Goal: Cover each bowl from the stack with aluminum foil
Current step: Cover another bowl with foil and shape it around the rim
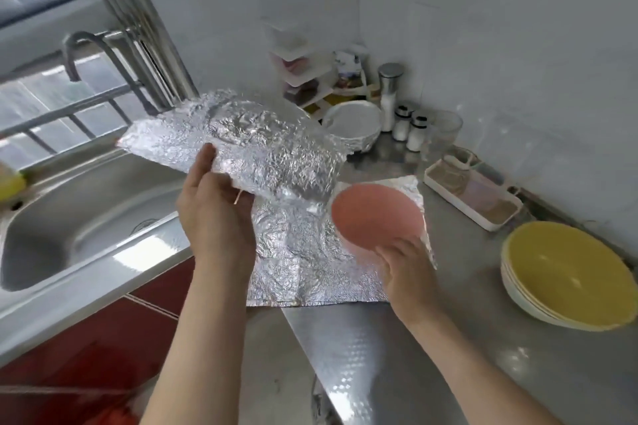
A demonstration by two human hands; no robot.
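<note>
My left hand (214, 214) holds a crinkled sheet of aluminum foil (238, 141) by its near edge, lifted above the counter. My right hand (404, 269) grips a pink bowl (376, 214) by its near rim, tilted so its inside faces me, just right of the lifted sheet. More crinkled foil (303, 262) lies flat on the steel counter under both. A stack of yellow bowls (566, 272) stands at the right. Further back sits a white bowl (352, 124) with foil wrapped round its outside.
A steel sink (69, 235) with a tap (79, 52) lies to the left. A strip of foil (366, 355) runs toward me along the counter. Shakers (409, 128), a glass (445, 131), a white tray (473, 197) and a rack (297, 69) crowd the back corner.
</note>
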